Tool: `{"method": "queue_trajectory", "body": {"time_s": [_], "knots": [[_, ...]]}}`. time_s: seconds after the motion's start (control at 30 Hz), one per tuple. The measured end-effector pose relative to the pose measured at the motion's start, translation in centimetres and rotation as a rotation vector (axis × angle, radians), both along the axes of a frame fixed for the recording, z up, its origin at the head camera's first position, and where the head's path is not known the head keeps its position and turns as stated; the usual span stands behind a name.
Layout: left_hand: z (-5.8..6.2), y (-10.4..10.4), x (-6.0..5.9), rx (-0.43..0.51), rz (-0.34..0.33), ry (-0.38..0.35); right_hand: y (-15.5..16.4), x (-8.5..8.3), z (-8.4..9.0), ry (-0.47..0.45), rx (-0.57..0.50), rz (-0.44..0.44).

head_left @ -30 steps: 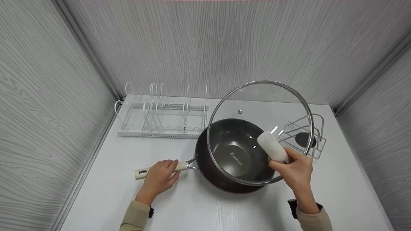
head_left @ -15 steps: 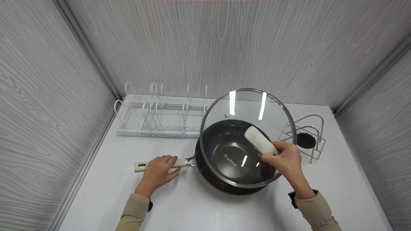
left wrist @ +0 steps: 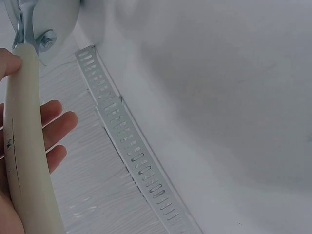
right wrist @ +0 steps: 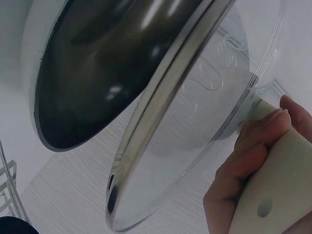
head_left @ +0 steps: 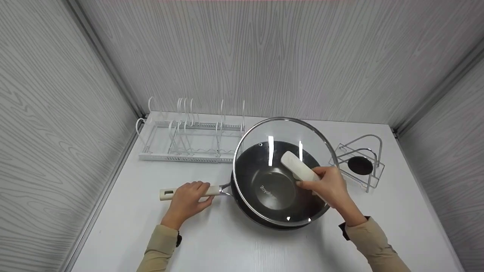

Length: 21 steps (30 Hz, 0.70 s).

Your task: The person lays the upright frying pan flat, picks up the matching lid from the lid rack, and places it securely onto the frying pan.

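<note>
A dark pan (head_left: pixel 233 190) with "Royalstar" printed on its inner base sits on the table. My left hand (head_left: pixel 188 200) grips its cream handle (head_left: pixel 213 190); in the left wrist view the fingers (left wrist: pixel 61 129) wrap under that handle. My right hand (head_left: pixel 328 187) holds the long cream knob (head_left: pixel 297 165) of a round glass lid (head_left: pixel 298 130) with a steel rim. From the head, the lid overlaps most of the pan. The right wrist view has the lid (right wrist: pixel 170 117) tilted, with a gap between its rim and the pan (right wrist: pixel 97 92).
Behind the left hand stands a white wire rack (head_left: pixel 189 158) with upright loops. To the right of the pan is a small wire stand (head_left: pixel 372 181) with a dark round piece (head_left: pixel 360 165). Grey wood-grain walls (head_left: pixel 242 56) enclose the white table (head_left: pixel 227 245) at the back and sides.
My right hand has brought the lid left and lower, so it lines up more closely over the pan. The left hand keeps its grip on the handle, nearly still.
</note>
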State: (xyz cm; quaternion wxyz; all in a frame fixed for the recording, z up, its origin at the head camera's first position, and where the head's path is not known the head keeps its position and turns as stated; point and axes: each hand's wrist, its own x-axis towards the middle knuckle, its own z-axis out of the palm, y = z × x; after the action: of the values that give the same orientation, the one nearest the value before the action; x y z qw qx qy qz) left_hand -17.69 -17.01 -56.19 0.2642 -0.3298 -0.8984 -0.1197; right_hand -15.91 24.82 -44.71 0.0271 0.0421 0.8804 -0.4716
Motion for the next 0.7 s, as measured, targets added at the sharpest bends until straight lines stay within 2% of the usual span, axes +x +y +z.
{"method": "queue_trajectory", "body": {"time_s": [0.3, 0.7], "knots": [[0.3, 0.0, -0.1, -0.017, -0.003, -0.021, -0.3, -1.6, -1.2, -0.142, -0.007, 0.037], [0.2, -0.2, -0.2, -0.002, -0.015, -0.007, -1.1, -2.7, -2.5, -0.216, -0.01, 0.056]]}}
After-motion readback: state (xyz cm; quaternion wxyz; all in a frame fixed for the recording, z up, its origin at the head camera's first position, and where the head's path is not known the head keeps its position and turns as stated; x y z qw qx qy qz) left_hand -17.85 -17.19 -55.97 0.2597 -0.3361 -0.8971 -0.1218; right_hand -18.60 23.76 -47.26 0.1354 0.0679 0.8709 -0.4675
